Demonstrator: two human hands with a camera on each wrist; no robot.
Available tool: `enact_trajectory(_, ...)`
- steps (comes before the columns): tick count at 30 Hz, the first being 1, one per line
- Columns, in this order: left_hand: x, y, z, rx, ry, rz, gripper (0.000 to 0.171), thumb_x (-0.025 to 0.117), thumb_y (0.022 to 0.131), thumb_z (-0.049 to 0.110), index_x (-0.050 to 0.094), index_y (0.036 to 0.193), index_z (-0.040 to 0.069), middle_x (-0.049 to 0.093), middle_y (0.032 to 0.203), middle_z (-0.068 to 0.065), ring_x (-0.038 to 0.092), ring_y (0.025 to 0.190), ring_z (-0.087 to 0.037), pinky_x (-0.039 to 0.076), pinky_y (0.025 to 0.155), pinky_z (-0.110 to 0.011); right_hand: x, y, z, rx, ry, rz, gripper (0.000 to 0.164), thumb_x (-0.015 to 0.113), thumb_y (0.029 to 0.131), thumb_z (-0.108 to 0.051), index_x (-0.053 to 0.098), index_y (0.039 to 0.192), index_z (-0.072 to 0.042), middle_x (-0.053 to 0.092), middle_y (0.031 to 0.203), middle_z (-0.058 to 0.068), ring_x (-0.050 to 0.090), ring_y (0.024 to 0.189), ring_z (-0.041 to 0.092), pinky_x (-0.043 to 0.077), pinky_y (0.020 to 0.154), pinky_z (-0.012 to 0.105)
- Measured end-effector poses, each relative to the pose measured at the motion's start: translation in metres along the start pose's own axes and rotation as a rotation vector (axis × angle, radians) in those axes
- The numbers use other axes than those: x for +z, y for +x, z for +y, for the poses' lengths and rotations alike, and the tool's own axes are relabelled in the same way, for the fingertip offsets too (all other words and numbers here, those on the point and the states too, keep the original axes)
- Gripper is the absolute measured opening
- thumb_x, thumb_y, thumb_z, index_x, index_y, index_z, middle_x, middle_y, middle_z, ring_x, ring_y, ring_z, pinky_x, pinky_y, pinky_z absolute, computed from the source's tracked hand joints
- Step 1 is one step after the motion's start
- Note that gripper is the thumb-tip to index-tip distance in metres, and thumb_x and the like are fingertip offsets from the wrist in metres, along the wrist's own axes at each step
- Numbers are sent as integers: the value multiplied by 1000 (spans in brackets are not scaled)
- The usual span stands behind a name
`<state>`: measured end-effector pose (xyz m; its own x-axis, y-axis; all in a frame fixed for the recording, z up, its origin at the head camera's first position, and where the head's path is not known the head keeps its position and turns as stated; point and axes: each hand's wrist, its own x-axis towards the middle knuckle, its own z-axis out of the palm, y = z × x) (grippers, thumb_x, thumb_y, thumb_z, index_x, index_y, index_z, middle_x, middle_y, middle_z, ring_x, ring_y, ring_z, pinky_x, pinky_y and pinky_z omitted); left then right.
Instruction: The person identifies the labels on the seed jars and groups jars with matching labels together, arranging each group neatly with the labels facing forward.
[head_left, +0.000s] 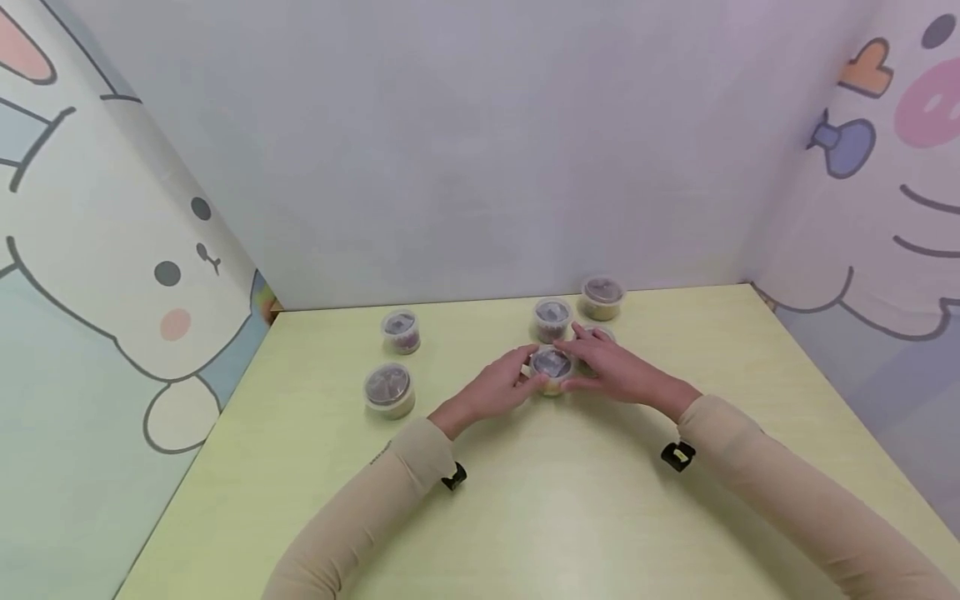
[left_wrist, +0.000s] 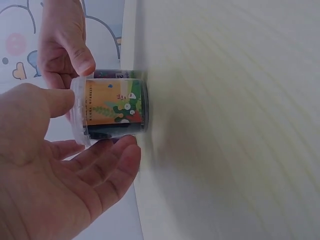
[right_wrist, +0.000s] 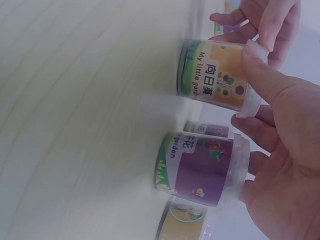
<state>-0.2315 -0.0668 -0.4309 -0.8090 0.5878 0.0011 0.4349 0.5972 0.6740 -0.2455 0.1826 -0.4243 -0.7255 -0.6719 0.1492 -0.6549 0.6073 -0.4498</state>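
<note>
A small lidded plastic cup (head_left: 552, 367) with an orange garden label (left_wrist: 112, 102) stands on the table between both hands. My left hand (head_left: 501, 383) holds its lid edge from the left, thumb on the near side and the other fingers curving round the far side. From the right, my right hand (head_left: 615, 368) grips the same lid, with the thumb at the near rim. A purple-labelled cup (right_wrist: 202, 170) sits right beside it, partly hidden under my right hand in the head view; my right fingers lie close along its lid.
Behind the hands stand another purple-labelled cup (head_left: 552, 321) and a wider tan cup (head_left: 602, 298). Off to the left are a purple cup (head_left: 401, 332) and a wider tub (head_left: 389, 392). A pale wall (head_left: 480, 167) closes the table's (head_left: 525, 517) back edge.
</note>
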Motion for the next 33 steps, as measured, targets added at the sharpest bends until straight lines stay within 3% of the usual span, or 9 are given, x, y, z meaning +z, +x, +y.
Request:
enact_trajectory(10,-16,-12,8,20,-57,31,65,51,107,41,33,156,4,49,149,-13,64,113,-21,53,91,-35,-12,2,-8,-47,61,22,70,78,91,-32,51,146,1,50,149,19,25,148,44,17,117,64)
enact_trajectory(16,-29,-19,13,51,-115,82,63,52,107,40,34,156,5,53,141,-11,63,112,-19,54,87,-33,-21,4,-16,-36,159,54,72,76,93,-36,47,151,-5,45,153,19,36,145,37,35,111,58)
enact_trajectory(20,-37,-24,15,69,-197,123,61,52,107,39,36,156,6,54,137,-8,61,113,-19,54,87,-35,-23,8,-24,-38,297,91,71,75,94,-30,44,153,-5,46,153,15,47,137,31,43,106,55)
enact_trajectory(26,-49,-32,16,66,-283,155,57,52,107,38,38,155,10,53,135,-7,61,111,-20,54,86,-38,-23,16,-36,5,535,87,71,72,96,-20,38,156,-6,47,148,12,61,122,33,53,96,44)
enact_trajectory(29,-52,-34,16,70,-324,165,55,51,108,37,39,154,9,54,133,-8,61,107,-22,55,86,-44,-22,19,-39,59,574,84,70,72,97,-26,38,157,-10,44,150,9,61,120,32,55,94,41)
enact_trajectory(33,-56,-35,17,64,-381,175,52,49,109,35,39,154,11,53,131,-9,62,108,-29,54,87,-51,-22,21,-40,130,725,72,68,69,99,-31,38,157,-14,41,151,8,57,126,34,54,96,42)
